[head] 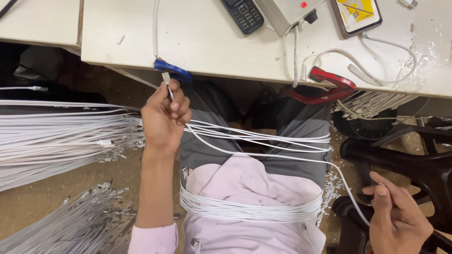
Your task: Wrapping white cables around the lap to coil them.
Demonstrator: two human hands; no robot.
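White cable runs taut across the lap, below the table's front edge. Left hand pinches its metal plug end just under the blue clamp on that edge. Right hand, low and well apart, grips the other stretch between closed fingers. Judgement: keep the span tensioned and kink-free, clear of the lap bundle.

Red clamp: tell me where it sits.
In the head view, the red clamp grips the table's front edge right of centre, below the grey box, right of the blue clamp.
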